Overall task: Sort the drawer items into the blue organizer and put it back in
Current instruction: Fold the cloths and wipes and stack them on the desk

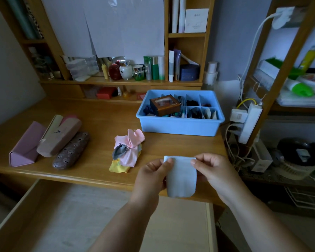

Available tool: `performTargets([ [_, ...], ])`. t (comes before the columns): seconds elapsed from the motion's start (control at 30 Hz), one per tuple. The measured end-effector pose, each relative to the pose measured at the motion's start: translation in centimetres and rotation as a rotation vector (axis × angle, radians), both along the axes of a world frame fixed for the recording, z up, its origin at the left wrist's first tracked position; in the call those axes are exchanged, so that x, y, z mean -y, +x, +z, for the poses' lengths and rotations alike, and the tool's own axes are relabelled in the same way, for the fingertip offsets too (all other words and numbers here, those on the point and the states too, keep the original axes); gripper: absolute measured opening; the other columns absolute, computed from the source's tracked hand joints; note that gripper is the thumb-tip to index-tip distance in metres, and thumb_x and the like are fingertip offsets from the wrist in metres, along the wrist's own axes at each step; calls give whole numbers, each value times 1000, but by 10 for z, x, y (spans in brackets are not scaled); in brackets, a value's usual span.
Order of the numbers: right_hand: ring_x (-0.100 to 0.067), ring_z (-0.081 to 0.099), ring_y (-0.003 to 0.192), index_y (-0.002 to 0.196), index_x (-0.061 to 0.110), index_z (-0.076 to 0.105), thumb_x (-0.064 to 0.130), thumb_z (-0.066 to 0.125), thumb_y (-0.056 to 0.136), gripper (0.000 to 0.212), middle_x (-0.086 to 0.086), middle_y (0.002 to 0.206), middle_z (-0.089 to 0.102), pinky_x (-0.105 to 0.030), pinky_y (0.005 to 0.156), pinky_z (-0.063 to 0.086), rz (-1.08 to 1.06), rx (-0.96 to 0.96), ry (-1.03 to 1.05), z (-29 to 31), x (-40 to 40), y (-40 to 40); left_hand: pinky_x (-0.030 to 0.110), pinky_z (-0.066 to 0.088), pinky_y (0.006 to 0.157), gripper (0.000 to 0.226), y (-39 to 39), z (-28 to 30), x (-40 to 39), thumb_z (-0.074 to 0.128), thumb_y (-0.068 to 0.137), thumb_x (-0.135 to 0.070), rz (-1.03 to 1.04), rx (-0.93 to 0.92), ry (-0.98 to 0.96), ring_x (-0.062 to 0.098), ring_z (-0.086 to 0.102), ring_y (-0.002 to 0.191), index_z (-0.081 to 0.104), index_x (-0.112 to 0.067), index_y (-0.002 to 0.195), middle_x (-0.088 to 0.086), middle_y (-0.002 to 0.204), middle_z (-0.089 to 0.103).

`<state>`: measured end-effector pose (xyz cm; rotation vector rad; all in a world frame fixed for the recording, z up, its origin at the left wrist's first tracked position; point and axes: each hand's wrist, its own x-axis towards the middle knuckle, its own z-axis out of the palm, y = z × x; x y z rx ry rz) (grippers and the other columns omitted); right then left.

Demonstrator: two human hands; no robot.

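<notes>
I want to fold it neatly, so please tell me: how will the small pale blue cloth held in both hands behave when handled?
The small pale blue cloth is probably floppy: it hangs down from where the left hand and right hand pinch its top corners. It looks thin, so likely very light. It should not roll or break.

Organizer (180,124) – blue; folded cloth (181,176) – pale blue; cloth pile (127,151) – pink, grey, yellow; 1 case (71,150) – brown, moustache print.
</notes>
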<state>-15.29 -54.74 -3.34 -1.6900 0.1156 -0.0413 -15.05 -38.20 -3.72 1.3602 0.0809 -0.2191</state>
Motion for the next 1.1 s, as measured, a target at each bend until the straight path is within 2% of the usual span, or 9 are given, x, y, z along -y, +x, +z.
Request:
performTargets([
  [0.07, -14, 62, 64, 77, 17, 68, 15, 62, 89, 13, 1, 67, 68, -26, 61, 49, -26, -34, -53, -5, 0, 9, 26, 55, 54, 4, 6, -3, 2, 63, 89, -17, 86, 24, 94, 15, 70, 68, 65, -16, 91, 2, 73, 73],
  [0.2, -16, 57, 66, 77, 20, 62, 18, 57, 91, 15, 0, 72, 63, -32, 62, 45, -25, -101, -221, -17, -1, 34, 24, 50, 51, 22, 27, -15, 2, 61, 89, -21, 129, 86, 476, 9, 59, 62, 52, -25, 109, 2, 70, 62],
  [0.37, -16, 61, 74, 80, 24, 56, 27, 56, 92, 12, 6, 82, 61, -36, 67, 55, 19, -116, -731, -36, -7, 56, 20, 42, 77, 32, 41, -30, -3, 48, 89, -3, 233, 429, 962, 17, 60, 100, 55, -12, 119, 1, 110, 62],
  [0.47, -14, 57, 74, 79, 28, 57, 32, 59, 89, 11, 7, 80, 60, -27, 58, 45, -1, -62, -879, -39, -6, 62, 27, 43, 94, 33, 37, -39, 2, 47, 92, -8, -69, 708, 999, 22, 56, 113, 57, -10, 123, 7, 124, 60],
  [0.57, -14, 59, 76, 76, 28, 60, 28, 60, 87, 11, 8, 78, 63, -26, 61, 45, 33, -26, -870, -38, -2, 65, 27, 8, 119, 51, 31, -56, 2, 36, 99, -27, -363, 807, 1241, 17, 23, 143, 27, -16, 148, 5, 154, 28],
  [0.73, -13, 57, 80, 78, 28, 56, 25, 56, 91, 13, 9, 81, 59, -26, 64, 43, 92, -65, -729, -33, -1, 69, 27, -8, 118, 59, 28, -71, -24, 13, 99, -49, -427, 911, 1534, 9, -4, 146, 3, -22, 151, -3, 158, -3],
  [0.87, -9, 49, 69, 81, 25, 52, 20, 50, 94, 14, 7, 75, 53, -24, 57, 36, 134, -7, -536, -25, -11, 64, 27, 18, 117, 58, 25, -58, -29, 45, 95, -35, -320, 840, 1112, 15, 25, 142, 31, -12, 146, 4, 153, 29],
  [0.97, -3, 48, 61, 78, 28, 52, 20, 53, 94, 17, 8, 65, 53, -21, 57, 36, 225, 161, -485, -10, -16, 53, 20, 35, 102, 62, 27, -36, -26, 65, 87, -27, -25, 527, 675, 6, 41, 126, 36, -19, 141, -8, 136, 43],
  [1.1, 4, 53, 62, 81, 26, 55, 17, 55, 93, 15, 19, 64, 60, -11, 59, 39, 335, 247, -388, 11, -15, 42, 21, 48, 89, 52, 39, -8, -26, 70, 83, -26, -70, 175, 387, 6, 58, 108, 49, -23, 130, -7, 116, 60],
])
